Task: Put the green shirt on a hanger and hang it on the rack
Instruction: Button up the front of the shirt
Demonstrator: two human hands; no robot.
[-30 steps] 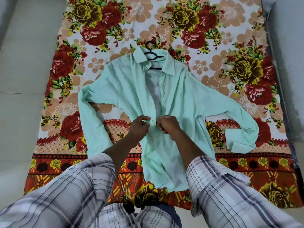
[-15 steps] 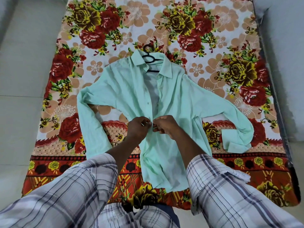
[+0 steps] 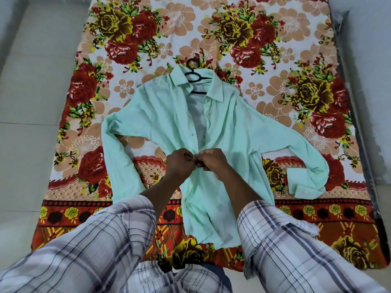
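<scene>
In the head view, a mint-green long-sleeved shirt (image 3: 228, 132) lies front side up on a floral bedsheet (image 3: 148, 49) that has red and yellow roses on a pale ground and an orange-red border near the person. The sheet is spread on a pale tiled floor (image 3: 27, 144). A black hanger (image 3: 193, 76) is inside the shirt; its hook comes out above the open collar and rests on the sheet, and one part of its bar shows in the neck opening. The upper part of the shirt front is open, so the grey inner side of the back shows between the two edges. Both sleeves are spread out to the sides and bend down toward the person; the cuff of the sleeve on the right side of the picture is folded back on the sheet.

The left hand (image 3: 179, 163) and the right hand (image 3: 213, 160) meet at the middle of the shirt front, touching one another. Each hand is closed in a pinch on one front edge of the shirt, holding the two edges together at one button place; the button itself is too small to see clearly. Both forearms come out from rolled checked sleeves (image 3: 285, 246) in white and grey at the bottom of the picture.
</scene>
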